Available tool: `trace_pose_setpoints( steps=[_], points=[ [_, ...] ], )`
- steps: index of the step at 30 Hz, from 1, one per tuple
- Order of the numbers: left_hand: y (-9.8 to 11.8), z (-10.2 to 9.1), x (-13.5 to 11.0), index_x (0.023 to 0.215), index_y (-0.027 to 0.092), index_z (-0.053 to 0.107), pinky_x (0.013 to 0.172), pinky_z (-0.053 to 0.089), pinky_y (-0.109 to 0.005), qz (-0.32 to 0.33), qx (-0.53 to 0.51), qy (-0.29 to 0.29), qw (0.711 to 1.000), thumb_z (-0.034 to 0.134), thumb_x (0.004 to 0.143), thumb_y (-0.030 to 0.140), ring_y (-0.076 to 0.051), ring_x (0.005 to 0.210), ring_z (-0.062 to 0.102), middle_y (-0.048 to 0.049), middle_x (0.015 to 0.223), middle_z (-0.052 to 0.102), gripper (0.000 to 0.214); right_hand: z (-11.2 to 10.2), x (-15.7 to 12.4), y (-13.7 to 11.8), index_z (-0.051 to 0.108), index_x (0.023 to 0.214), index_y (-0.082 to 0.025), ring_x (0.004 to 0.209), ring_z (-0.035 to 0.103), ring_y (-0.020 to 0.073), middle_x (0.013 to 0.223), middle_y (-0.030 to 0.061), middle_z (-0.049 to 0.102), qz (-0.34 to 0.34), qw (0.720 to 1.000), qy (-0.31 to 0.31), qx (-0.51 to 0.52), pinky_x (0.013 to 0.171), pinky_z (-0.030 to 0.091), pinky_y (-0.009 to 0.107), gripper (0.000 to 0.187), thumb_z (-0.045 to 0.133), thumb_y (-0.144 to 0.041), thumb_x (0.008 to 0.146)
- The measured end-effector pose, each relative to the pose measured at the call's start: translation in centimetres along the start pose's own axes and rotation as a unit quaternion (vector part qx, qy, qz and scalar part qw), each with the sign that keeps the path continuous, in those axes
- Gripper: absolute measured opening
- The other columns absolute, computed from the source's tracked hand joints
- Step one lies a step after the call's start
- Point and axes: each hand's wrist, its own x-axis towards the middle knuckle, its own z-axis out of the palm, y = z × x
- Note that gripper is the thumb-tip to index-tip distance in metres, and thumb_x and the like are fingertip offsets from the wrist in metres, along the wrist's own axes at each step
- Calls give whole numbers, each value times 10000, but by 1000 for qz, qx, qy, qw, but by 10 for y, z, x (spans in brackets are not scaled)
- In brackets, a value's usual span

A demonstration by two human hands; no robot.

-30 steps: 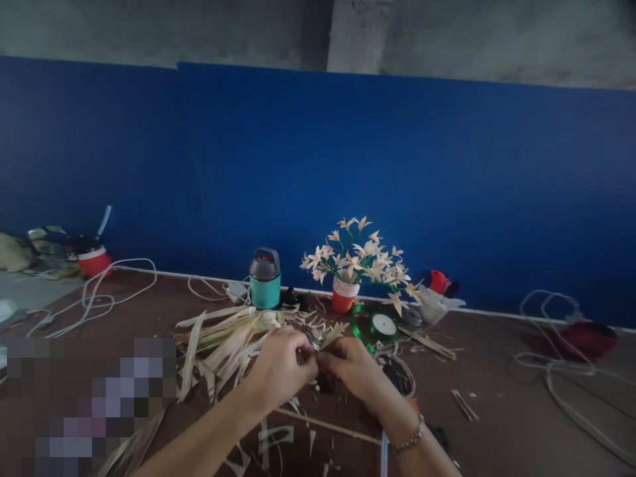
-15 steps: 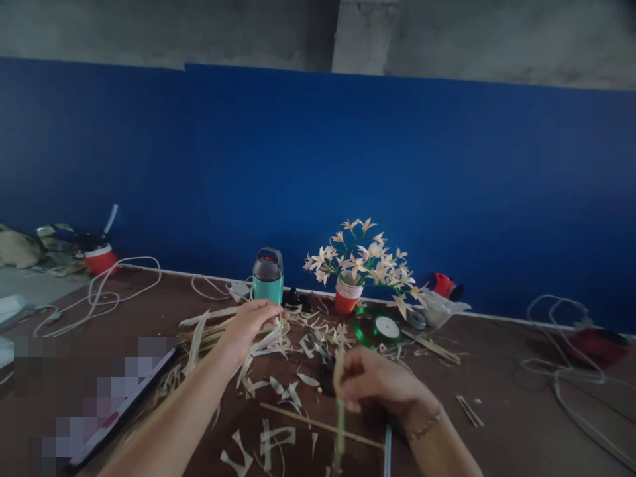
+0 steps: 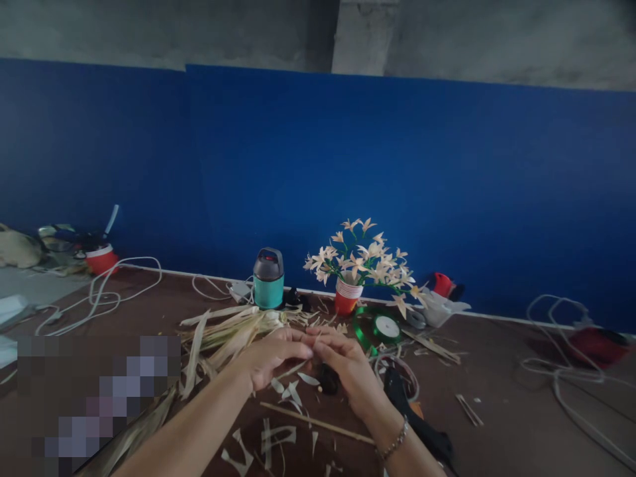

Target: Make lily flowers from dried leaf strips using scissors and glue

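My left hand (image 3: 281, 354) and my right hand (image 3: 342, 363) meet over the middle of the table, fingertips pinched together. A thin pale husk strip (image 3: 294, 370) shows under the fingers of my left hand. Between the fingertips is something small and pale, mostly hidden. Cut husk pieces (image 3: 292, 392) lie below my hands, and a bundle of dry husks (image 3: 233, 334) is left of them. A black object (image 3: 328, 379), partly covered, sits beneath my right hand. Beside my right forearm lies a black tool (image 3: 417, 421) with an orange part.
Pale husk flowers (image 3: 368, 262) stand in red paper cups (image 3: 346, 298) at the back. Near them are a green ribbon spool (image 3: 386, 329) and a teal bottle (image 3: 269, 291). A thin stick (image 3: 318, 423) lies in front. White cables (image 3: 559, 371) run along both sides.
My hands have come together from apart; the right moved up and left, the left slightly down and right. The long pale-green strip by my right hand is out of sight. The black tool is uncovered.
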Motion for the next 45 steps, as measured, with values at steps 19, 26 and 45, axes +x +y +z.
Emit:
trace_pose_setpoints(
  steps=[19, 26, 45],
  points=[
    [0, 5, -4, 634, 136, 726, 553, 426, -241, 65, 203, 28, 977, 761, 559, 350, -145, 564, 588, -40, 616, 698, 229, 1, 1, 1, 495, 556, -170, 544, 389, 96, 582, -35, 480, -20, 996, 82, 9, 522, 327, 214, 360, 755, -418, 579],
    [-4, 10, -1, 512, 151, 574, 430, 307, -200, 77, 207, 86, 971, 764, 500, 241, -82, 432, 442, 50, 452, 549, 211, 0, 2, 3, 479, 538, -176, 551, 405, 103, 582, -32, 481, -59, 995, 79, -15, 525, 318, 224, 325, 731, -369, 606],
    [-9, 18, -4, 609, 181, 622, 766, 342, -355, 372, 580, 213, 692, 627, 688, 110, -212, 793, 562, -10, 671, 664, 106, -1, 4, 12, 469, 553, -187, 535, 373, 102, 560, -46, 461, -96, 974, 204, -10, 531, 323, 231, 349, 729, -409, 625]
  ],
)
